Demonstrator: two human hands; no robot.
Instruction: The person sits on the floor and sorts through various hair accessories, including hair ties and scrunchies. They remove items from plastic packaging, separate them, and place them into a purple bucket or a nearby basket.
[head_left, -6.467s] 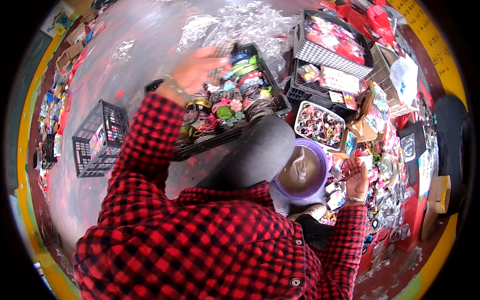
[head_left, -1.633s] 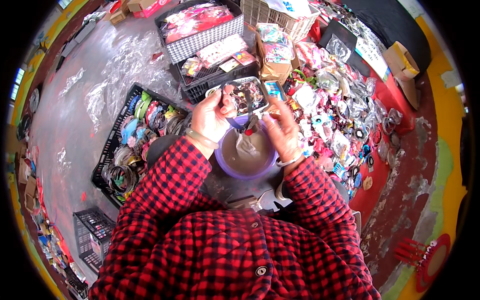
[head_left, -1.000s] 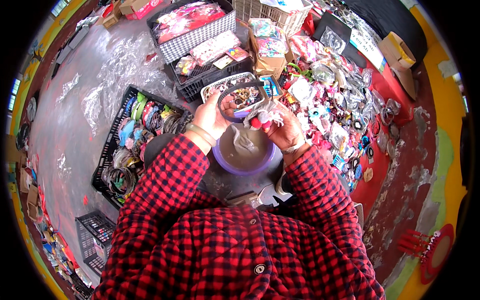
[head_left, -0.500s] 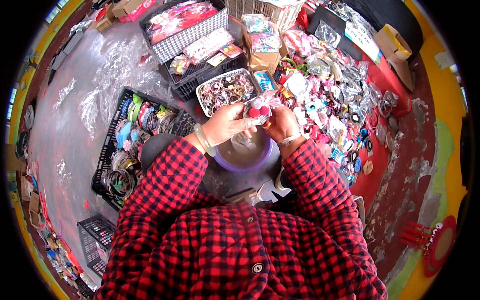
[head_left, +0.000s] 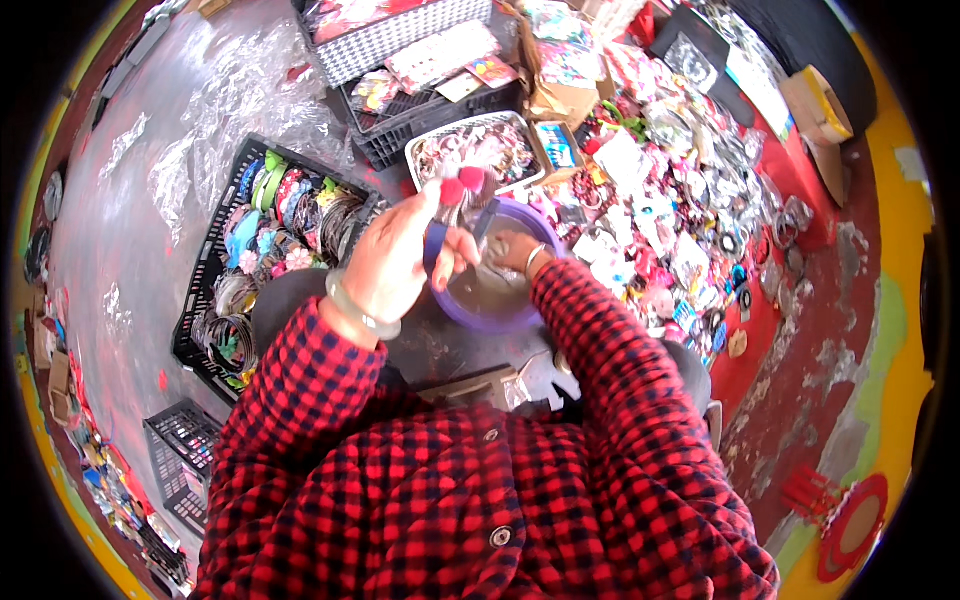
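Note:
My left hand is closed round a dark-banded headband and holds it up just left of the purple basin. Red pompoms stick up from the headband above my fingers, a little blurred by motion. Down inside the purple basin is my right hand, its fingertips smeared and hard to make out. Something pale greyish lies in the basin beside those fingers; its kind is unclear.
A white basket of hair accessories stands beyond the basin. To the left is a black crate of headbands. Loose accessories in a big heap cover the right side. Black stacked crates and a cardboard box stand farther back.
Both hands were together on the pompom headband over the basin. My left hand has moved left and nearer with it, while my right hand has let go and gone down into the basin.

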